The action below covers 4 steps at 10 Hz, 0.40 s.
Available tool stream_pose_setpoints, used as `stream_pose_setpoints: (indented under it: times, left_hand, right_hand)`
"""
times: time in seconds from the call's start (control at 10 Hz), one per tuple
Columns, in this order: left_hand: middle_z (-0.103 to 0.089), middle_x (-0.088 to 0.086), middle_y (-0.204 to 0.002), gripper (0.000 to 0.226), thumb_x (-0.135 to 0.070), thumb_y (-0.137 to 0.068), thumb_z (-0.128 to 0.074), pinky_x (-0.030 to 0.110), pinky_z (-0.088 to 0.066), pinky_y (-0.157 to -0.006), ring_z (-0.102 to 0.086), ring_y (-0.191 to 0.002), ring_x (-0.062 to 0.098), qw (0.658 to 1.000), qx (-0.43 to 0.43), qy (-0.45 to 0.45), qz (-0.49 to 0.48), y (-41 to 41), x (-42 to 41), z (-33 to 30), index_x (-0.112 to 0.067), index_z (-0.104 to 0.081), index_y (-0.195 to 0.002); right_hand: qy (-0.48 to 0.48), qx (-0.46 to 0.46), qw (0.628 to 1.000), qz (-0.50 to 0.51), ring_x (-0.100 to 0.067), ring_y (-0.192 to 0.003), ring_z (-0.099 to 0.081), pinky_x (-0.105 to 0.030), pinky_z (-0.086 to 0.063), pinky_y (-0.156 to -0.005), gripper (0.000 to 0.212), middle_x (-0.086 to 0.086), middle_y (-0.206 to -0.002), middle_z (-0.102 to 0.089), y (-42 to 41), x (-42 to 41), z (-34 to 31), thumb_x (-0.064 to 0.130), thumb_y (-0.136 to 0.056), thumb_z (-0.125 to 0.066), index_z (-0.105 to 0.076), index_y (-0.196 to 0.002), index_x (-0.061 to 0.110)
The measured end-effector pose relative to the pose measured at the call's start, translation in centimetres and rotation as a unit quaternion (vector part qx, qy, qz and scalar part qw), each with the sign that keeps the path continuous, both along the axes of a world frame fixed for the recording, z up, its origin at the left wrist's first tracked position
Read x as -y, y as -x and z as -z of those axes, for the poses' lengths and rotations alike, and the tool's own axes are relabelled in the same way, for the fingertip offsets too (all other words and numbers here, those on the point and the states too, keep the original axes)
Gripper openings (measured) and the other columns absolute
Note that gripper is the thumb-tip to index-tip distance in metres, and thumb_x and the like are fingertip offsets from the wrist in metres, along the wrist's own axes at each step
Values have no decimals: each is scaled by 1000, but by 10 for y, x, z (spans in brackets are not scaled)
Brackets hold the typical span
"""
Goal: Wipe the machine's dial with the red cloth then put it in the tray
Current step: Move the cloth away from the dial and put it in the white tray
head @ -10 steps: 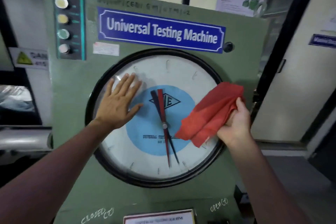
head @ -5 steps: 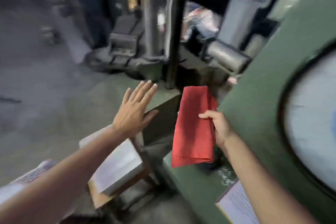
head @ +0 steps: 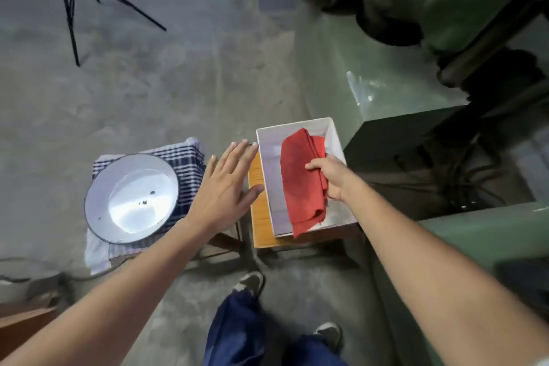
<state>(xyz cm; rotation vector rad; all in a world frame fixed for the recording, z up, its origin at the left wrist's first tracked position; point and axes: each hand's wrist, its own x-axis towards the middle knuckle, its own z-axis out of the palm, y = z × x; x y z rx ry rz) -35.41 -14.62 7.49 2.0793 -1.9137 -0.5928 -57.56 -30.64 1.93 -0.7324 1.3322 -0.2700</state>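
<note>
**Cloth over the tray, not yet let go**

Bare concrete floor point(head: 154, 92) below, green machine base point(head: 490, 235) along the right edge, black tripod legs point(head: 71, 9) at upper left. Dial out of view here, so no telling from this look whether the wiping left it clean.

Right hand point(head: 332, 178) closed on the red cloth point(head: 301, 178), pinching its right-hand edge between thumb and fingers. Cloth folded and hanging inside the white tray point(head: 266, 163), lower corner draped onto the near rim; whether resting on the tray's bottom or just above it, cannot tell. Tray sitting on a small wooden desk point(head: 258, 217).

Left hand point(head: 227, 187) open and empty, fingers spread, hovering just beside the tray's left wall over the desk's edge. Whether touching anything, cannot tell.

White enamel bowl point(head: 130, 196) on a checked towel point(head: 190, 166) to the left, apart from the tray and not part of the job.

Judged from this: wiping step apparently finished, placing step nearly so. Left to do: loosen the grip, lift the right hand clear, perhaps tuck the trailing corner inside the rim.
</note>
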Motion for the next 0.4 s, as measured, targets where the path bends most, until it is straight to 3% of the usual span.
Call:
stream_pose_setpoints:
  times: [0.1, 0.2, 0.3, 0.4]
  left_hand:
    - [-13, -4, -181, 81, -58, -105, -48, 49, -7, -133, -3, -168, 17, 1000, -17, -8, 5, -15, 3, 36, -32, -11, -172]
    - [-11, -6, -181, 81, -58, -105, -46, 50, -7, -134, -2, -168, 15, 999, -24, -26, 15, -27, 4, 61, -35, -7, -172]
    - [-10, -8, -181, 81, -59, -106, -44, 50, -5, -134, -1, -168, 15, 998, -22, -45, 45, -36, 9, 66, -36, -4, -172]
    - [-8, -7, -181, 81, -58, -106, -43, 52, -5, -135, -1, -168, 17, 995, -17, -59, 78, -36, 25, 51, -36, -2, -172]
  right_hand:
    - [13, -56, 998, -17, -25, -73, -72, -35, -61, -66, 24, -14, -88, -74, -19, 5, 58, -9, -100, -55, -67, -109, 11]
    - [57, -183, 978, -80, -32, -89, -73, -40, -62, -74, 34, -19, -111, -72, -26, -3, 98, -5, -95, -64, -65, -128, 3]
    - [85, -235, 964, -91, -40, -124, -68, -51, -57, -107, 57, -21, -135, -70, -30, -11, 91, 9, -88, -75, -60, -143, 4]
    - [125, -249, 943, -180, -35, -127, -67, -46, -55, -109, 61, -16, -139, -70, -29, -22, 51, 20, -89, -77, -58, -145, 11]
